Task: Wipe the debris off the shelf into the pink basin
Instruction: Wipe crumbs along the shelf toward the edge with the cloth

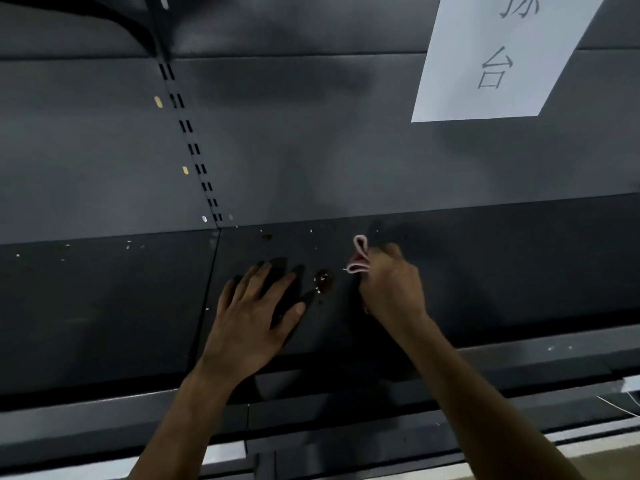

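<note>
A: Biggest first. The shelf (485, 271) is dark metal, flat, rigid, smooth. Crumbs should slide on it easily, I'd guess, nothing to snag on. It runs across the middle of the head view, with a panel seam (209, 299) to the left.

B: Basin?

A: Pink basin not in view. Can't say where it sits, so can't say which way to sweep.

B: Hands.

A: Left hand (254, 313) lies flat on the shelf, fingers (263, 271) spread and released, holding nothing. Right hand (391, 285) is bunched into a fist around a cloth (360, 254), just right of the main mess.

B: Cloth handling?

A: Pink-and-white, soft, limp, light by the look. A folded loop sticks out past the knuckles toward the back panel. Best held wadded like this, low and pressed flat, so it pushes bits rather than riding over them. My judgement only.

B: Debris?

A: Main patch (323, 280) sits between the two hands: a brownish smear with pale flecks on it. Smear looks sticky, probably needs pressure. Smaller brown spot (266, 237) near the back edge. Then tiny white specks (130, 244) scattered left of the seam. Light, dry, loose, likely to scatter if swept fast.

B: Anything else?

A: Paper sign (502, 53) on the back panel, upper right. Not involved.
</note>
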`<state>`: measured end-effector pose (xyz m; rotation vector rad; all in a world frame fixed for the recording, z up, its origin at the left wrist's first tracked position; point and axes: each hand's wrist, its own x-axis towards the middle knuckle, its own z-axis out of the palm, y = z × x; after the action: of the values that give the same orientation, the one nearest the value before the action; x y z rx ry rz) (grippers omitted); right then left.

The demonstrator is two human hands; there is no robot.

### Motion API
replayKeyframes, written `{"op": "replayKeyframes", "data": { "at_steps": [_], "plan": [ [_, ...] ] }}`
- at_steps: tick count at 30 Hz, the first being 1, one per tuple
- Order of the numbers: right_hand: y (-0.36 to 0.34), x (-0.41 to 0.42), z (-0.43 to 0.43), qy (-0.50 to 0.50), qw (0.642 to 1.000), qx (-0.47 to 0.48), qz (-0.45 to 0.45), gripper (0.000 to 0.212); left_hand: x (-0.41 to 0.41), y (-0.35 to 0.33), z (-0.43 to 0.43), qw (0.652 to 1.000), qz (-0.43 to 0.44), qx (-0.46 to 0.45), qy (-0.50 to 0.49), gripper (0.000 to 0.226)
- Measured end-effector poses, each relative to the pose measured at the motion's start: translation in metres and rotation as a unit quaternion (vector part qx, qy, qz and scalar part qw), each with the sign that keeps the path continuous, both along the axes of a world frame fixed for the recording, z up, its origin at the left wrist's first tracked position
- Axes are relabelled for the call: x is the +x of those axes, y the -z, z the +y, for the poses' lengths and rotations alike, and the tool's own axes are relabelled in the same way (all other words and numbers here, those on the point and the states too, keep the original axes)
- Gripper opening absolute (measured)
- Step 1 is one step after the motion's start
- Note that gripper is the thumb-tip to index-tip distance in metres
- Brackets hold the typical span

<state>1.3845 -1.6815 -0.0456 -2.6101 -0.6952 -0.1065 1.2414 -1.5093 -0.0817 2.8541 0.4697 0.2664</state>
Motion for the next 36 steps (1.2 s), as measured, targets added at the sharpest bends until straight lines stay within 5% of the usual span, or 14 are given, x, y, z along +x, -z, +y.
{"op": "replayKeyframes", "data": {
  "at_steps": [3, 8, 13, 16, 21, 31, 36],
  "plan": [
    [-0.005, -0.012, 0.029, -0.039, 0.999, -0.029, 0.018, 0.026, 0.0, 0.0, 0.003, 1.0, 0.014, 0.001, 0.001, 0.069],
    [-0.01, 0.012, 0.019, -0.095, 0.993, 0.053, 0.049, 0.009, -0.004, -0.004, 0.002, 1.0, 0.023, -0.006, 0.001, 0.074],
    [-0.01, 0.095, -0.046, 0.036, 0.999, 0.03, -0.002, 0.059, -0.001, -0.008, -0.004, 0.999, 0.027, -0.019, -0.009, 0.081],
    [-0.005, 0.132, -0.071, 0.091, 0.996, 0.004, 0.002, 0.071, 0.001, -0.01, -0.003, 0.999, 0.036, -0.023, -0.013, 0.083],
    [0.0, 0.126, -0.031, 0.044, 0.997, -0.051, -0.026, 0.024, 0.001, -0.01, -0.003, 0.999, 0.033, -0.022, -0.012, 0.082],
    [0.002, 0.055, 0.072, -0.216, 0.976, -0.026, 0.012, 0.026, 0.002, -0.008, -0.003, 1.0, 0.028, -0.005, -0.013, 0.082],
    [-0.006, 0.093, 0.049, -0.157, 0.987, 0.034, -0.015, 0.011, -0.001, -0.008, -0.005, 1.0, 0.021, 0.002, -0.007, 0.078]
  ]
}}
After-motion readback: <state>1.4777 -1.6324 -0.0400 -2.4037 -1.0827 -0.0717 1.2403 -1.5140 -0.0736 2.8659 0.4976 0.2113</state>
